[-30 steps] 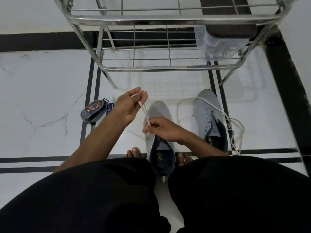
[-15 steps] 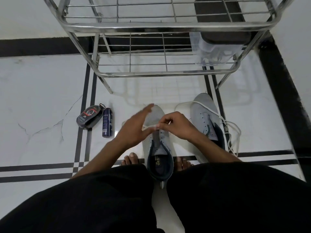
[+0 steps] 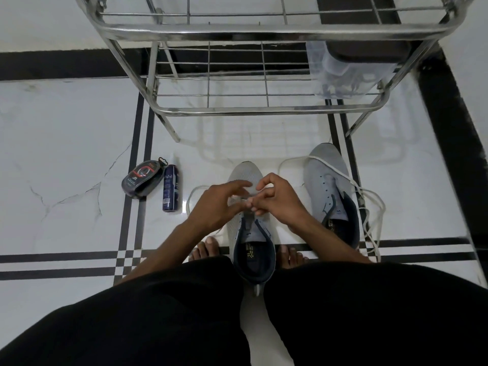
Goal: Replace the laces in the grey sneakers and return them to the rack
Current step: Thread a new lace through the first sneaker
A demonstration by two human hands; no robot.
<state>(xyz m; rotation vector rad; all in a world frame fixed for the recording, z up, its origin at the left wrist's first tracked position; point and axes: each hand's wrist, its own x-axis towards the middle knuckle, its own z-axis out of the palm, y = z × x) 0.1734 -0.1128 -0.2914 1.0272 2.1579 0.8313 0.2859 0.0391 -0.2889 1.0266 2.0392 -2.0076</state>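
My left hand [image 3: 215, 204] has dropped from 11 o'clock to meet my right hand [image 3: 277, 200], both pinching the lace [image 3: 190, 200] over the sneaker [image 3: 244, 175], threading underway.

A dark oval case [image 3: 142, 178] with red trim lies on the white marble floor [image 3: 52, 143], touching a dark blue spray bottle [image 3: 171, 188] lying just to its right. Both straddle the floor's black double stripe [image 3: 140, 122] toward its left side.

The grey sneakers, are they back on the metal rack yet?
No, both grey sneakers stand on the floor in front of the rack.
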